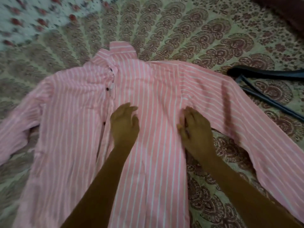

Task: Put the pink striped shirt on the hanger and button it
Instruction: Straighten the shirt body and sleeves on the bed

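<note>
Now both hands rest on the pink striped shirt [79, 112], spread flat on the bed [197, 30].
My left hand [124, 124] lies flat, fingers released; my right hand [195, 129] grasps the side seam; the hanger [263, 74] lies right of the sleeve.

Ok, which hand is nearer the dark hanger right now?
Right. The right hand rests on the shirt near its underarm, the hanger beyond it to the right on the bedsheet; the left hand sits mid-shirt, farther away.
</note>
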### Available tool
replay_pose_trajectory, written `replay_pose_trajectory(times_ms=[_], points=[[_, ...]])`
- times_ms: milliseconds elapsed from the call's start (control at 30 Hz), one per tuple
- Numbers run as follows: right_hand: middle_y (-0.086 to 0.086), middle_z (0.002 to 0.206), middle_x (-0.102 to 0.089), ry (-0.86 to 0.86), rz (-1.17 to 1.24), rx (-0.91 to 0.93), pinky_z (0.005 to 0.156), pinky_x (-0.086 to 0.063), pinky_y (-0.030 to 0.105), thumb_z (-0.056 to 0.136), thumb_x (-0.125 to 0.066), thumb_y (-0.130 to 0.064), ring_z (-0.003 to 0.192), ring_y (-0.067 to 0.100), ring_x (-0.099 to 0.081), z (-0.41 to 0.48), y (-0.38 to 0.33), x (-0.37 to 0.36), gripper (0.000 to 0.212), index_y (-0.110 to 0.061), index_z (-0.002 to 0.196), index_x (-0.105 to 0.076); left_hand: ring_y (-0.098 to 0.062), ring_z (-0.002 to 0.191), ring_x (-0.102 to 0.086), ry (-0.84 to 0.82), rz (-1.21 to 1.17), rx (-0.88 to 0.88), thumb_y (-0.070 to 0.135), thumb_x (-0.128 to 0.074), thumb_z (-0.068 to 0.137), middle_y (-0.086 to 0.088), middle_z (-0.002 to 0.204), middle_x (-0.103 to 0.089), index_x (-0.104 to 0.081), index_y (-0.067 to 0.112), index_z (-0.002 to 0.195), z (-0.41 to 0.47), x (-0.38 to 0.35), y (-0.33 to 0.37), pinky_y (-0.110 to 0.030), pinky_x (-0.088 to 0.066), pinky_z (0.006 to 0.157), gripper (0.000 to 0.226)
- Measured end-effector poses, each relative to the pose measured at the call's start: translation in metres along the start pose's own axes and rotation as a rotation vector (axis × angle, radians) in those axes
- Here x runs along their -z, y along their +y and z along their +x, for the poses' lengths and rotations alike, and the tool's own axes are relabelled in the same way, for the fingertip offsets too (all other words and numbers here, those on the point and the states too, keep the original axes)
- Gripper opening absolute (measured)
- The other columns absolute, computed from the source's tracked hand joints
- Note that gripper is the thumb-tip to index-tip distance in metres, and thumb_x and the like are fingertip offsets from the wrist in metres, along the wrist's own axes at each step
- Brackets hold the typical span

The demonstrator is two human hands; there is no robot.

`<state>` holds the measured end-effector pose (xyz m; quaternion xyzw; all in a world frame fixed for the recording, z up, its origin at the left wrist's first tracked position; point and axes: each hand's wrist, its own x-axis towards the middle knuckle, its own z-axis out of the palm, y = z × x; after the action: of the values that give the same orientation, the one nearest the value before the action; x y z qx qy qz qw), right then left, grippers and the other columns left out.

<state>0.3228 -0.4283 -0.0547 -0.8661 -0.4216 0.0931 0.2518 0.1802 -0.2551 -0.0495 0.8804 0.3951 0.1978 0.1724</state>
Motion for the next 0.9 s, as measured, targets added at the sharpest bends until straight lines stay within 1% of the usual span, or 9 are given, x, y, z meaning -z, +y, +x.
replay_pose_trajectory(times_ms=[100,233,333,433,533,600,667,767,900], points=[[0.022,0.137,-0.045,-0.076,0.086,-0.14,0.099,-0.04,0.046,0.085,-0.045,-0.03,0.121,0.038,-0.047,-0.045,-0.027,-0.011,0.053,-0.007,0.133,-0.045,-0.03,0.116,-0.056,-0.07,0.091,0.145,0.021,-0.05,0.083,-0.013,0.121,-0.063,-0.064,0.01,0.111,-0.044,0.028,-0.033,-0.05,-0.043,0.099,0.033],[0.024,0.124,-0.049,-0.135,0.11,-0.223,0.083,-0.05,0.043,0.08,-0.059,-0.012,0.102,0.042,-0.055,-0.093,-0.048,-0.019,0.054,-0.004,0.131,-0.045,-0.033,0.123,-0.05,-0.365,0.25,0.284,0.028,-0.059,0.085,-0.013,0.139,-0.048,-0.047,0.016,0.133,-0.103,0.059,-0.067,-0.051,-0.042,0.099,0.051],[0.022,0.136,-0.043,-0.218,0.188,-0.317,0.086,-0.049,0.039,0.083,-0.056,0.001,0.108,0.04,-0.055,-0.113,-0.057,-0.014,0.058,-0.004,0.137,-0.037,-0.033,0.129,-0.043,-0.489,0.34,0.29,0.053,-0.039,0.084,-0.01,0.148,-0.036,-0.038,0.02,0.14,-0.139,0.087,-0.08,-0.053,-0.038,0.099,0.065],[0.023,0.12,-0.056,-0.165,0.208,-0.426,0.082,-0.049,0.042,0.08,-0.056,0.007,0.101,0.039,-0.06,-0.122,-0.056,-0.003,0.054,-0.006,0.131,-0.044,-0.02,0.14,-0.026,-0.628,0.357,0.324,0.062,-0.027,0.087,0.003,0.155,-0.021,-0.026,0.032,0.144,-0.154,0.108,-0.087,-0.049,-0.022,0.111,0.064],[0.024,0.112,-0.051,-0.165,0.022,-0.422,0.075,-0.052,0.045,0.074,-0.066,-0.002,0.096,0.042,-0.056,-0.127,-0.056,0.005,0.049,-0.005,0.12,-0.05,-0.02,0.122,-0.054,-0.478,0.104,0.327,0.071,-0.029,0.08,0.0,0.132,-0.057,-0.059,0.025,0.123,-0.157,0.125,-0.09,-0.039,-0.039,0.103,0.07],[0.025,0.115,-0.049,-0.112,-0.093,-0.38,0.079,-0.05,0.049,0.069,-0.073,-0.009,0.099,0.044,-0.053,-0.13,-0.063,0.0,0.05,-0.003,0.115,-0.054,-0.02,0.104,-0.064,-0.389,-0.034,0.393,0.05,-0.046,0.086,0.001,0.111,-0.069,-0.069,0.023,0.105,-0.157,0.133,-0.095,-0.029,-0.046,0.092,0.041],[0.024,0.114,-0.052,-0.041,-0.153,-0.268,0.081,-0.049,0.05,0.066,-0.075,-0.009,0.101,0.043,-0.052,-0.131,-0.071,-0.003,0.046,-0.004,0.108,-0.058,-0.025,0.091,-0.066,-0.314,-0.026,0.443,0.031,-0.049,0.088,-0.003,0.096,-0.072,-0.069,0.021,0.095,-0.152,0.136,-0.091,-0.03,-0.049,0.08,0.023],[0.02,0.106,-0.056,-0.021,-0.19,-0.114,0.074,-0.048,0.045,0.067,-0.07,-0.008,0.089,0.04,-0.057,-0.141,-0.102,-0.02,0.035,-0.006,0.1,-0.061,-0.031,0.081,-0.064,-0.275,-0.016,0.476,0.02,-0.053,0.087,-0.01,0.083,-0.07,-0.065,0.015,0.091,-0.146,0.135,-0.092,-0.034,-0.051,0.071,0.013],[0.018,0.103,-0.057,-0.082,-0.143,-0.133,0.07,-0.049,0.042,0.061,-0.075,-0.008,0.085,0.038,-0.059,-0.155,-0.148,-0.045,0.038,-0.007,0.096,-0.061,-0.029,0.078,-0.065,-0.219,-0.15,0.315,0.021,-0.055,0.087,-0.01,0.089,-0.07,-0.064,0.011,0.1,-0.128,0.121,-0.094,-0.032,-0.052,0.071,0.019]])
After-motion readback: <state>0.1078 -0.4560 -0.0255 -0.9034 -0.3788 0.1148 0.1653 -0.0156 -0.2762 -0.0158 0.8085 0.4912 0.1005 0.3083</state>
